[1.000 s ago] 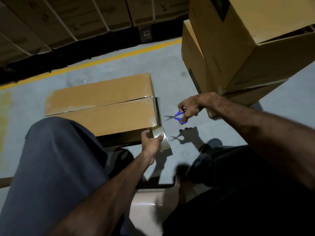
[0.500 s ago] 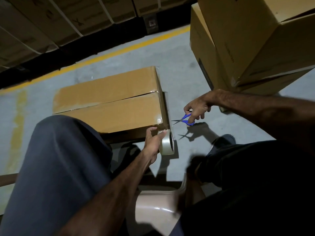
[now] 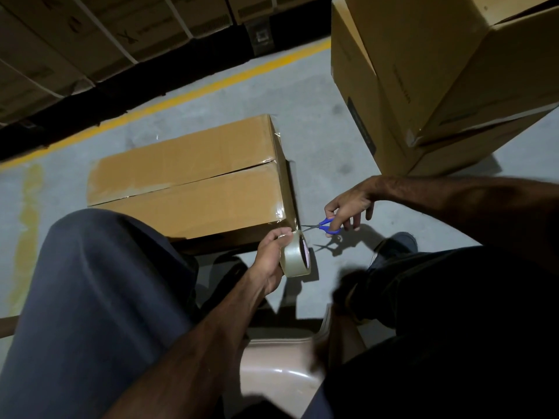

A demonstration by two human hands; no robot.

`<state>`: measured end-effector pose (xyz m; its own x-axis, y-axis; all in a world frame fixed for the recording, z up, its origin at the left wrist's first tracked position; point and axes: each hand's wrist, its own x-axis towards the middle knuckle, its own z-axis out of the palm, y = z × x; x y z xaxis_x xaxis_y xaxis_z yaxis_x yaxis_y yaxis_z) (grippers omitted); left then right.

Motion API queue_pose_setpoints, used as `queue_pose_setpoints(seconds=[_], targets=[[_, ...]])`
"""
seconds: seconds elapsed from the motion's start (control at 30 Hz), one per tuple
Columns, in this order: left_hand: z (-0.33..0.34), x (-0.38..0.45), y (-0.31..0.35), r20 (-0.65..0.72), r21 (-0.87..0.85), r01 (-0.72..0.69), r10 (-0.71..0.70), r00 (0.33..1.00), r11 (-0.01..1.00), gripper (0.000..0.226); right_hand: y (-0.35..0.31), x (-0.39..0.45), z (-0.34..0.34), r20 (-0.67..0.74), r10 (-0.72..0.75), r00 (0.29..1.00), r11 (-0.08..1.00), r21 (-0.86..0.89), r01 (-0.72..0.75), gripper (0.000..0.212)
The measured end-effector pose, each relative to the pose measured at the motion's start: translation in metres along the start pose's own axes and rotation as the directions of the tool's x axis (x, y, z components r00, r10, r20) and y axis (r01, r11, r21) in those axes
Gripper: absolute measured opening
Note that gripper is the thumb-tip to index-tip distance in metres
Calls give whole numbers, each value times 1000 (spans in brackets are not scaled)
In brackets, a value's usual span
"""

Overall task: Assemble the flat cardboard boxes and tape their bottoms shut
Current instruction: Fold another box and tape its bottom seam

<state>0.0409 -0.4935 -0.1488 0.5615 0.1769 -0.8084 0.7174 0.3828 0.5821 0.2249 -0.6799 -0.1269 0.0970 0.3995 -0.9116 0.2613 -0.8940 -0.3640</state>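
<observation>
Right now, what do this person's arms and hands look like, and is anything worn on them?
Both forearms are bare: no sleeves reach into view. The left hand and right hand are bare too, with no gloves, and I can make out no rings, watch or wristband. The light is dim, so small details could be missed.

Box: plain tan-brown cardboard, glossy clear tape along its edges. Tape roll beside the box's near right corner: translucent off-white, reddish inner core. Scissors right of the box: blue handles, grey metal blades. Floor: grey, with a yellow line beyond the box. Trouser leg: dark blue-grey.
</observation>
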Motion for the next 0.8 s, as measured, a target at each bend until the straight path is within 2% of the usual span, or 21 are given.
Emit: queue_pose_setpoints(seconds=[0.33, 0.8], targets=[[-1, 4, -2, 7, -44, 7, -7, 1000, 999, 12, 4, 17, -7, 0, -90, 996, 987, 136, 89, 40], [-5, 12, -6, 10, -44, 41, -40, 999, 998, 9, 12, 40, -2, 54, -174, 983, 962, 220, 158, 43]])
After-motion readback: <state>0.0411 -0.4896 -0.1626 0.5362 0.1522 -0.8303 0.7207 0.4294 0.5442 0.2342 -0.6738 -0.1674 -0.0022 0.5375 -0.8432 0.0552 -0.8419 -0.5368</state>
